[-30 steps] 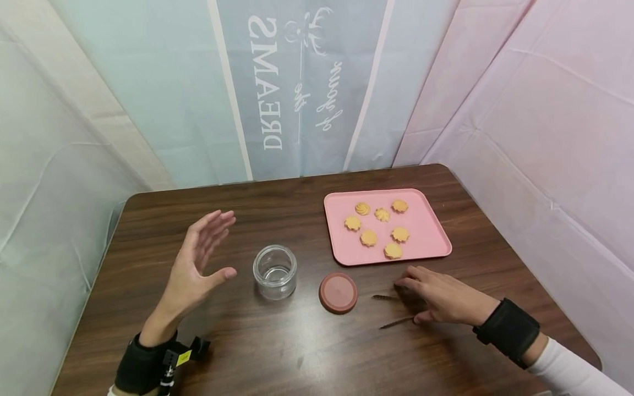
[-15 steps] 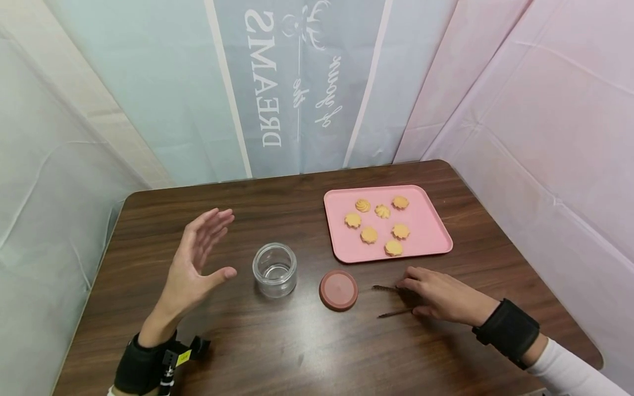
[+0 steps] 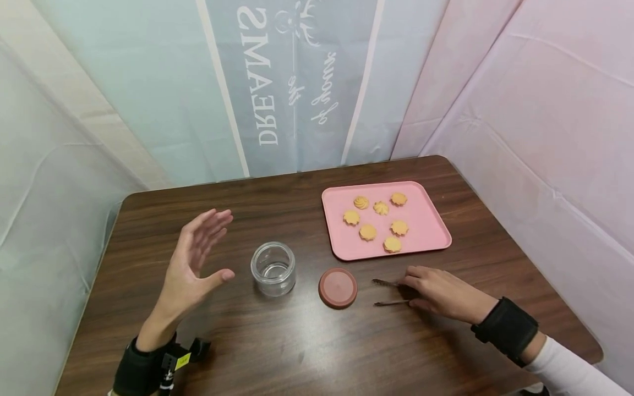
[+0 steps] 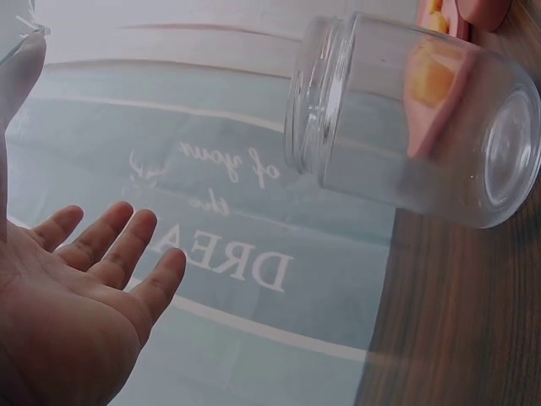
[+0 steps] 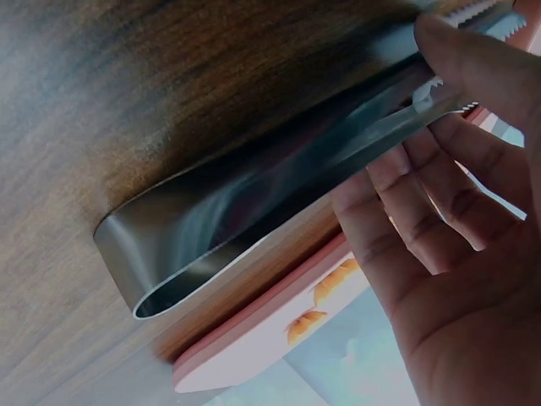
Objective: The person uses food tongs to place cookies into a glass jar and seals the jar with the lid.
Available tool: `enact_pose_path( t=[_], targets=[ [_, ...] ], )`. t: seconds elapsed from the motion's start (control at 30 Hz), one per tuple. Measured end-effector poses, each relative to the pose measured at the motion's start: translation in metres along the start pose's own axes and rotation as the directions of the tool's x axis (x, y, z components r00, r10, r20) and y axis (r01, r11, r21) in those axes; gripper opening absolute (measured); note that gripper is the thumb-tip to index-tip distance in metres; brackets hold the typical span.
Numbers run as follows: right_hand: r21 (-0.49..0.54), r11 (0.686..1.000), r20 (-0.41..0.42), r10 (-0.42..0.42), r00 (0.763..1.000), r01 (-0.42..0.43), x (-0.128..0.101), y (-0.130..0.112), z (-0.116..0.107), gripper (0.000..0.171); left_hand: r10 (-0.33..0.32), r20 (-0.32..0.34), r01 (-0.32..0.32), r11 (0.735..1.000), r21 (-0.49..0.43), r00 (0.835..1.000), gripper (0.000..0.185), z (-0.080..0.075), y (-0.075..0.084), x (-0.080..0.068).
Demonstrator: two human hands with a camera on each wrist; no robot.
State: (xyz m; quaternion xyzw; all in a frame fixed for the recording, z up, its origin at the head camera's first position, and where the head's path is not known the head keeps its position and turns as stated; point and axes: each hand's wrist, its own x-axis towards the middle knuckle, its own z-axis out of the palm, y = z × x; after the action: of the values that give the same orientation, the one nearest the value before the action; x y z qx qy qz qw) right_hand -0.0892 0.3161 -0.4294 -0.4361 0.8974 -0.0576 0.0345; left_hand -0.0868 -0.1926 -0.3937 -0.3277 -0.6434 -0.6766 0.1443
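My right hand point(image 3: 441, 291) grips a pair of metal tongs point(image 5: 194, 228) low over the table, thumb on one arm and fingers along the other. In the head view the two serrated tongs tips point left and stand apart with nothing between them. My left hand point(image 3: 190, 269) is held up with fingers extended and thumb out, left of a clear glass jar point(image 3: 274, 283) and not touching it. The jar stands upright without a lid. Between jar and tongs lies a round reddish-brown lid point(image 3: 338, 287). Several yellow cookies point(image 3: 367, 232) lie on a pink tray point(image 3: 431, 236).
The dark wood-grain table point(image 3: 297, 341) has a hanging blue-grey cloth point(image 3: 297, 148) with lettering along its far edge. Pale cloth walls point(image 3: 545, 137) close in the left and right sides. The tray sits at the back right, beyond my right hand.
The tongs tips have drawn somewhat closer together as my right thumb moves nearer the fingers. My left hand stays in much the same pose. The head view has shifted slightly.
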Motion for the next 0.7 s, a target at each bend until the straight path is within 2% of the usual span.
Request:
enact_pose_path(
  t=[0.37, 0.7],
  targets=[
    [0.008, 1.0, -0.101, 0.021, 0.995, -0.021, 0.0, -0.001, 0.0, 0.034, -0.018, -0.014, 0.018, 1.0, -0.009, 1.0, 0.096, 0.002, 0.007, 0.001],
    [-0.046, 0.999, -0.267, -0.01, 0.964, -0.002, 0.01, -0.004, -0.007, 0.03, 0.014, -0.01, -0.014, 1.0, -0.013, 1.0, 0.095, 0.001, 0.012, 0.001]
  ],
)
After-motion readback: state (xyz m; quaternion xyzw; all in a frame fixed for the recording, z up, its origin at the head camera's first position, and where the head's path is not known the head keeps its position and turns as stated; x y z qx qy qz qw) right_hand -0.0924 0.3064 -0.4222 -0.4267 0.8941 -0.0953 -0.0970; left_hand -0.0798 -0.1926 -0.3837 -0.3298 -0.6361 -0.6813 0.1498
